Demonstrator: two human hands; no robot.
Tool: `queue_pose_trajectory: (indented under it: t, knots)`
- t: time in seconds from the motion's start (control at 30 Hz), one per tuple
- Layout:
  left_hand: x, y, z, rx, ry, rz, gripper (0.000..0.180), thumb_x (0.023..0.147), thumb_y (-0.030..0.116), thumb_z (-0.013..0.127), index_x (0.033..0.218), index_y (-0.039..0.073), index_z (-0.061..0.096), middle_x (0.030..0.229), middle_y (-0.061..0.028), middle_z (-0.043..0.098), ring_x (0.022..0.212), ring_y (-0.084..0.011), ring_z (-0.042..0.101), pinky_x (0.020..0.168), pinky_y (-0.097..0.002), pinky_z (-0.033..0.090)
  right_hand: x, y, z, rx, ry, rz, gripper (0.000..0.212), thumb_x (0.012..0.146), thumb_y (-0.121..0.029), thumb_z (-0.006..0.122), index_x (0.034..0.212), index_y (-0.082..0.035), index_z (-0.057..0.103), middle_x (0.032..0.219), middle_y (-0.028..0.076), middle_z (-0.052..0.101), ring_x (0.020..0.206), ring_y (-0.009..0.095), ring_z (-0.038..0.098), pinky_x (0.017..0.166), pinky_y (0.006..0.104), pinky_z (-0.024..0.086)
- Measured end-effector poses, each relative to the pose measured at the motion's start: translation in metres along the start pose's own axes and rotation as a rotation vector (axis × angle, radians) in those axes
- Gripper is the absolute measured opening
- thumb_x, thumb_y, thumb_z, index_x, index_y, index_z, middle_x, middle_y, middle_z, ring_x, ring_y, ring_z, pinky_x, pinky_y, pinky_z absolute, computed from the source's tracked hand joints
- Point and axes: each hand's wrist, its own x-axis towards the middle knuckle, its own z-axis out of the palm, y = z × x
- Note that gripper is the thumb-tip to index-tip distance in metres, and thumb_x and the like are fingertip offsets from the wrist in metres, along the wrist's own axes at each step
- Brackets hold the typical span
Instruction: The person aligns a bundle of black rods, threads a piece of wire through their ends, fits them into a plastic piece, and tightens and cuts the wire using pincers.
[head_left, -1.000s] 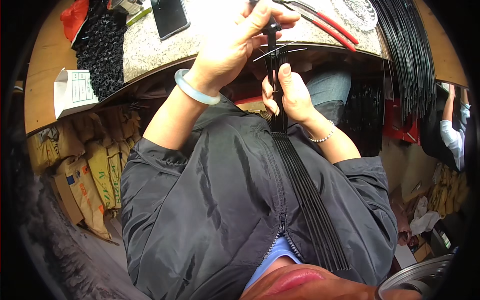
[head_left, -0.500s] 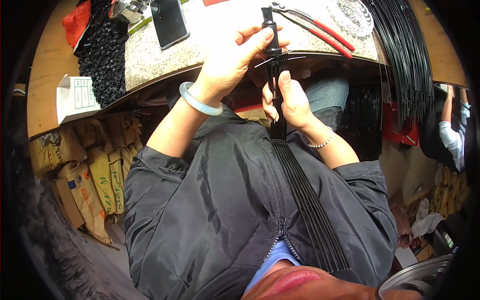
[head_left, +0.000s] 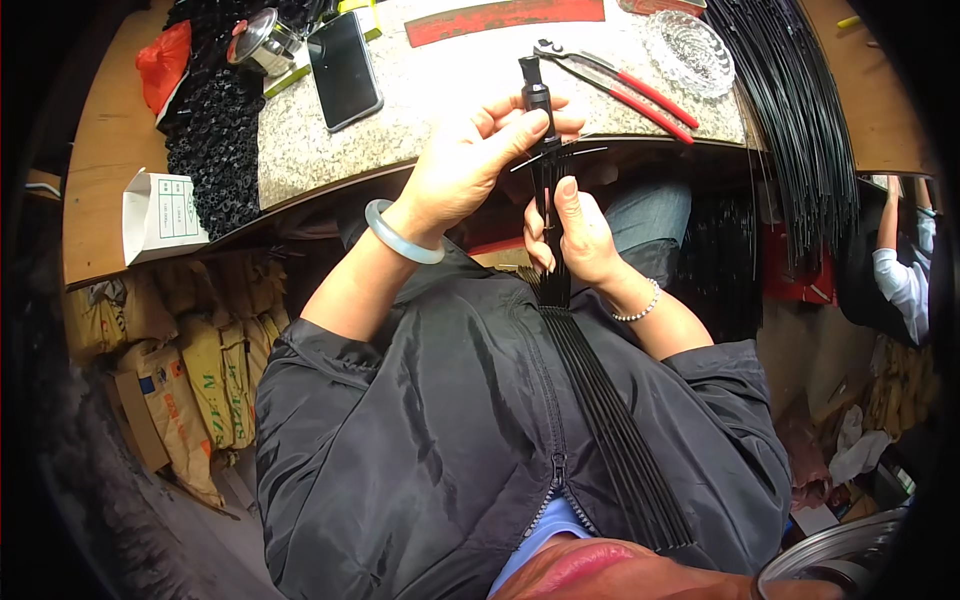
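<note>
A black umbrella frame (head_left: 620, 430), with long thin ribs folded together, runs from my chest up to the bench edge. My left hand (head_left: 450, 170) is closed round the black tubular piece (head_left: 537, 97) at its far end, thumb along the side. Just below, my right hand (head_left: 588, 240) grips the bundled ribs, thumb pointing up. Between the two hands a thin wire (head_left: 592, 152) sticks out crosswise on both sides of the frame. My fingers hide part of the joint there.
Red-handled pliers (head_left: 640, 95), a phone (head_left: 345, 70), a glass dish (head_left: 690, 52) and a red strip (head_left: 505, 20) lie on the stone bench top (head_left: 310, 150). Small black parts (head_left: 215, 150) are heaped left, beside a white box (head_left: 165, 218). Black rods (head_left: 800, 130) hang over the right side.
The view has shifted, so the bench and hands sit lower in the picture and more of the red strip shows. Both hands keep the same grip on the umbrella frame.
</note>
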Motion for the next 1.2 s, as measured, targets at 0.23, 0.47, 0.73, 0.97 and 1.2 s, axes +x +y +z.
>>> queue_pose_trajectory:
  t: [0.23, 0.47, 0.73, 0.97, 1.2]
  knots:
    - [-0.001, 0.001, -0.007, 0.040, -0.045, -0.147, 0.035, 0.094, 0.026, 0.055, 0.114, -0.002, 0.059, 0.105, -0.0101, 0.064, 0.099, -0.0154, 0.061, 0.087, -0.0274, 0.048, 0.000, 0.002, -0.003, 0.014, -0.023, -0.022, 0.067, 0.092, -0.063, 0.026, 0.071, -0.004, 0.049, 0.048, 0.006, 0.048, 0.039, 0.013, 0.046, 0.041, 0.0244, 0.041]
    - [-0.001, -0.006, -0.012, -0.002, -0.085, -0.096, 0.035, 0.095, 0.027, 0.054, 0.111, -0.003, 0.059, 0.104, -0.0109, 0.064, 0.100, -0.0171, 0.060, 0.088, -0.0282, 0.047, 0.000, 0.001, -0.005, 0.049, -0.074, -0.035, 0.066, 0.093, -0.061, 0.028, 0.071, -0.003, 0.052, 0.051, 0.005, 0.051, 0.041, 0.010, 0.048, 0.041, 0.0221, 0.040]
    - [0.000, -0.011, -0.006, 0.049, -0.081, -0.054, 0.035, 0.095, 0.027, 0.052, 0.111, -0.004, 0.059, 0.107, -0.0135, 0.064, 0.102, -0.0187, 0.060, 0.092, -0.0318, 0.046, 0.001, 0.004, -0.009, 0.083, -0.066, -0.041, 0.066, 0.093, -0.061, 0.028, 0.072, -0.003, 0.051, 0.050, 0.005, 0.050, 0.040, 0.010, 0.047, 0.040, 0.0228, 0.040]
    - [-0.011, -0.003, 0.002, -0.039, -0.113, -0.018, 0.049, 0.089, 0.023, 0.062, 0.126, -0.005, 0.048, 0.115, -0.0167, 0.061, 0.112, -0.0229, 0.056, 0.098, -0.0346, 0.042, 0.000, 0.003, -0.011, 0.067, -0.083, -0.058, 0.067, 0.093, -0.061, 0.026, 0.071, -0.003, 0.051, 0.050, 0.006, 0.050, 0.041, 0.011, 0.047, 0.041, 0.0227, 0.040]
    - [-0.013, -0.005, 0.006, 0.392, -0.021, 0.102, 0.054, 0.082, 0.002, 0.065, 0.131, -0.005, 0.044, 0.118, -0.0165, 0.060, 0.111, -0.0185, 0.056, 0.095, -0.0304, 0.043, 0.001, 0.003, -0.010, 0.013, -0.085, -0.094, 0.070, 0.093, -0.061, 0.023, 0.070, -0.002, 0.051, 0.049, 0.005, 0.050, 0.041, 0.011, 0.048, 0.041, 0.0228, 0.040]
